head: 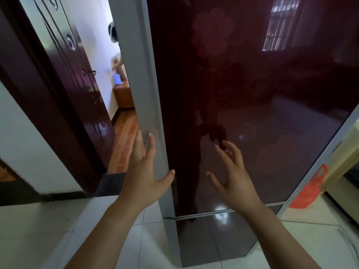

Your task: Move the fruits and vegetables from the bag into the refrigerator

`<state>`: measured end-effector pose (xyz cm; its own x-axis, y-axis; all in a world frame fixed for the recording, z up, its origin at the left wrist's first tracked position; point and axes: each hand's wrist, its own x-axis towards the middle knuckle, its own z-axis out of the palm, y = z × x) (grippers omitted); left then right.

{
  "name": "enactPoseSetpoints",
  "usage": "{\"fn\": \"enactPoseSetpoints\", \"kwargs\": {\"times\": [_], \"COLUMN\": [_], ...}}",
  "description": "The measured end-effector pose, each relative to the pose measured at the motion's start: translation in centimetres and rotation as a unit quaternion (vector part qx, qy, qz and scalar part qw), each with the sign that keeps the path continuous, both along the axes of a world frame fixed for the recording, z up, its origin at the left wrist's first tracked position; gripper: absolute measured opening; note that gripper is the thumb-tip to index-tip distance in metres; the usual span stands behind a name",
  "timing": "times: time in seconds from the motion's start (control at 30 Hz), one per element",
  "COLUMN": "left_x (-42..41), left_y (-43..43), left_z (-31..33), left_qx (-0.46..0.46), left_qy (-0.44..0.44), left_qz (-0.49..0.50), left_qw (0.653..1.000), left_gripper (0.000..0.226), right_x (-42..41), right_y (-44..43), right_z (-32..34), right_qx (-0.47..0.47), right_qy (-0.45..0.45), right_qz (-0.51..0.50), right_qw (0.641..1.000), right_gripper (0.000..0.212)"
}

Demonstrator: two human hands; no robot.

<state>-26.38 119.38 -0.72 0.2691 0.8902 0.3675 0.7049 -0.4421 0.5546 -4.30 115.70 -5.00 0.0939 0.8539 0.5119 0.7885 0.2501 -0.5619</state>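
Observation:
The refrigerator [252, 94] fills the view, its dark red glossy upper door closed or nearly closed, with a grey side panel on the left. My left hand [143, 171] rests open on the grey left edge of the door, fingers wrapped around its side and thumb on the front corner. My right hand [233, 177] hovers open just before the door's glass, fingers spread, holding nothing. An orange-red plastic bag [308, 189] shows past the door's right edge, low on the right. No fruit or vegetables are visible.
A dark wooden room door [73, 78] stands open on the left, with a person [116, 61] partly visible in the room beyond and a small wooden cabinet [124, 98]. White floor tiles [58, 230] lie below. The fridge's lower door [213, 239] is closed.

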Motion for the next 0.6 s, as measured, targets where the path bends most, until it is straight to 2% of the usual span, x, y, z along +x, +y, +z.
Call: {"fn": "enactPoseSetpoints", "kwargs": {"times": [0.33,0.6], "left_x": [-1.6,0.0], "left_y": [0.7,-3.0], "left_z": [-0.5,0.4], "left_qx": [0.029,0.075], "left_qy": [-0.014,0.045], "left_qz": [-0.054,-0.047], "left_qw": [0.998,0.995], "left_gripper": [0.094,0.079], "right_x": [-1.6,-1.1], "right_y": [-0.3,-4.2], "right_z": [0.1,0.7], "right_qx": [-0.005,-0.031], "right_qy": [0.005,0.030], "right_qz": [-0.043,-0.084], "right_qw": [0.999,0.996], "right_gripper": [0.068,0.068]}}
